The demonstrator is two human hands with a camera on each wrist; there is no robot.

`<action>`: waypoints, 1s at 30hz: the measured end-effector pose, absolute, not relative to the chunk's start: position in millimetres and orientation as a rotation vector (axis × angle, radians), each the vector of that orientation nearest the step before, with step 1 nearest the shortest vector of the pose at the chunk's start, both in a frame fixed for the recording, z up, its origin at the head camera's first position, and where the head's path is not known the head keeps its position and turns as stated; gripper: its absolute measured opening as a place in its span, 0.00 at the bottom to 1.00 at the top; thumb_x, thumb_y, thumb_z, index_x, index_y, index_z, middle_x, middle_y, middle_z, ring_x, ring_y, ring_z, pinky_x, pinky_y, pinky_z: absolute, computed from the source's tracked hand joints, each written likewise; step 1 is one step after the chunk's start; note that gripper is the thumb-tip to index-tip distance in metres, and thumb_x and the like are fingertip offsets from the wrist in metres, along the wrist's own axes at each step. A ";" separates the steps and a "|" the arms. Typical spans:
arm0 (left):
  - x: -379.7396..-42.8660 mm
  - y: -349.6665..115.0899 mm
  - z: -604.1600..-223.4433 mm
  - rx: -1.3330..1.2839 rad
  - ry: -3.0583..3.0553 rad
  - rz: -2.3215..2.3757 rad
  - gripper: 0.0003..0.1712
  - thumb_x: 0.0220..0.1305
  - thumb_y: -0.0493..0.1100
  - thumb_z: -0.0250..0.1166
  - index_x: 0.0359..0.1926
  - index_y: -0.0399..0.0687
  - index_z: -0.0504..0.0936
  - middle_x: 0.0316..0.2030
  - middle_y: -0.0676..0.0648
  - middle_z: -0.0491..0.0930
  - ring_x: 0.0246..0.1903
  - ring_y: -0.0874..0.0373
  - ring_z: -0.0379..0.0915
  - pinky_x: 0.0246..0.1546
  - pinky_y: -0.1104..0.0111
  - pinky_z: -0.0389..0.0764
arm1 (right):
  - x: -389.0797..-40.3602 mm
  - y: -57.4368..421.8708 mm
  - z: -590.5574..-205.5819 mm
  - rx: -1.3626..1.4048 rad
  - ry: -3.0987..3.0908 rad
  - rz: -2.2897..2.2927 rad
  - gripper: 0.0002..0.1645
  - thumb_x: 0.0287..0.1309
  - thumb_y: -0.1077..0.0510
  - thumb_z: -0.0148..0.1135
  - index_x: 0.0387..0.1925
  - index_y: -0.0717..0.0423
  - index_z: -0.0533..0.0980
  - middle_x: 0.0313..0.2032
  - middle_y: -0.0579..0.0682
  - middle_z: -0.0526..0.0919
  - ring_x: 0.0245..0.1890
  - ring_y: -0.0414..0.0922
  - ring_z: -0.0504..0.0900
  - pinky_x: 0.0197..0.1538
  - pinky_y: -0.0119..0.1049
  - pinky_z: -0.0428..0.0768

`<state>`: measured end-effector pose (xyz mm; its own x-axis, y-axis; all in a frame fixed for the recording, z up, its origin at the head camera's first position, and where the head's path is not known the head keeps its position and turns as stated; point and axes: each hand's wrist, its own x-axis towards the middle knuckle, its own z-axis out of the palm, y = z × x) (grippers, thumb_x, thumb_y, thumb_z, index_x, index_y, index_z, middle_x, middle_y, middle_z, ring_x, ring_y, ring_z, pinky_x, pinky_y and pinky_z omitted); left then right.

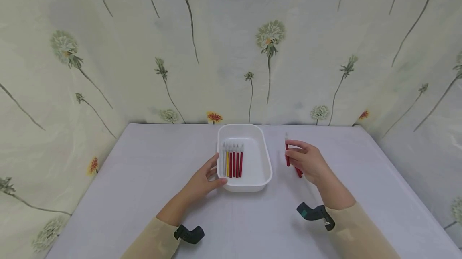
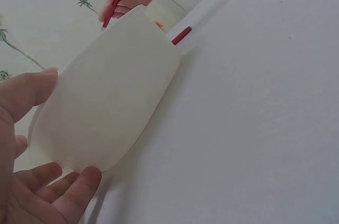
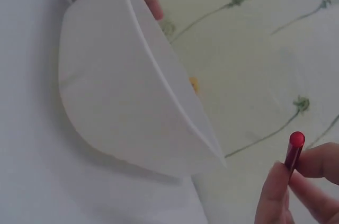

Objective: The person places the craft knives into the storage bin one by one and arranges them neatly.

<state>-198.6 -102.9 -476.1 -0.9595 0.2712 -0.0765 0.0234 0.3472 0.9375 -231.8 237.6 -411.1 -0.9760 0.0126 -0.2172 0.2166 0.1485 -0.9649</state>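
A white plastic tray (image 1: 255,185) stands on the table, holding a row of slim pens along its left side: several red pens (image 1: 237,164), one yellow pen (image 1: 227,164) and one pale pen (image 1: 224,162). My left hand (image 1: 202,181) holds the tray at its near left corner, thumb and fingers spread on the rim and side. To the right of the tray, my right hand (image 1: 306,160) pinches a red pen (image 1: 287,155) with a clear tip, upright and off the table. Under that hand lies another red pen (image 1: 298,172), partly hidden by the fingers.
A white cloth covers the table (image 1: 162,146). Behind it and at both sides hangs a pale curtain (image 1: 223,50) printed with dandelions. Each wrist carries a dark camera mount, one left (image 1: 189,234) and one right (image 1: 315,214).
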 end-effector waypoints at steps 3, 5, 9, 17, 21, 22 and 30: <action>-198.8 -103.0 -476.6 0.279 2.395 1.652 0.55 0.58 0.53 0.75 0.79 0.60 0.52 0.75 0.44 0.59 0.71 0.44 0.61 0.62 0.49 0.73 | -232.2 229.5 -410.8 0.223 2.252 -1.927 0.31 0.69 0.59 0.61 0.70 0.58 0.66 0.64 0.66 0.69 0.45 0.42 0.82 0.50 0.31 0.83; -198.9 -103.3 -476.6 0.278 2.394 1.651 0.55 0.58 0.54 0.75 0.79 0.60 0.52 0.75 0.44 0.59 0.71 0.44 0.61 0.61 0.49 0.74 | -232.9 223.9 -411.0 0.222 2.240 -1.932 0.31 0.69 0.59 0.62 0.70 0.58 0.67 0.64 0.66 0.69 0.48 0.45 0.81 0.51 0.32 0.83; -198.9 -103.5 -476.9 0.278 2.391 1.653 0.55 0.58 0.54 0.75 0.79 0.60 0.52 0.75 0.44 0.59 0.71 0.44 0.61 0.61 0.49 0.74 | -234.8 212.9 -411.8 0.225 2.215 -1.933 0.32 0.68 0.59 0.62 0.70 0.57 0.67 0.65 0.65 0.69 0.56 0.53 0.78 0.52 0.33 0.82; -200.1 -103.8 -478.3 0.295 2.398 1.658 0.55 0.58 0.54 0.74 0.79 0.59 0.52 0.75 0.43 0.59 0.70 0.43 0.62 0.61 0.49 0.74 | -240.1 189.4 -413.1 0.133 2.155 -1.937 0.30 0.69 0.61 0.60 0.70 0.58 0.67 0.64 0.67 0.69 0.62 0.62 0.73 0.56 0.37 0.81; -200.6 -104.3 -479.2 0.306 2.395 1.674 0.55 0.58 0.53 0.75 0.79 0.59 0.52 0.75 0.42 0.59 0.70 0.42 0.62 0.61 0.49 0.74 | -240.4 177.0 -412.4 0.129 2.108 -1.949 0.29 0.69 0.61 0.60 0.69 0.56 0.68 0.65 0.66 0.68 0.63 0.62 0.72 0.58 0.40 0.80; -200.8 -104.5 -479.5 0.305 2.396 1.673 0.55 0.58 0.53 0.75 0.79 0.59 0.53 0.75 0.42 0.59 0.70 0.42 0.62 0.61 0.49 0.74 | -240.4 174.2 -412.5 0.138 2.091 -1.956 0.29 0.69 0.61 0.61 0.69 0.56 0.68 0.66 0.65 0.68 0.63 0.62 0.72 0.58 0.40 0.80; -201.6 -105.3 -480.6 0.301 2.383 1.665 0.55 0.57 0.55 0.75 0.79 0.61 0.53 0.75 0.43 0.60 0.70 0.43 0.62 0.62 0.49 0.74 | -240.6 157.5 -413.8 0.170 1.977 -2.002 0.29 0.69 0.61 0.60 0.70 0.55 0.68 0.67 0.63 0.68 0.65 0.61 0.71 0.59 0.41 0.80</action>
<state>-201.6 -105.3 -480.6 -0.9553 0.2893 -0.0611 0.0421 0.3375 0.9404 -240.6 157.5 -413.8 -0.9411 -0.1434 -0.3062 0.3080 0.0102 -0.9513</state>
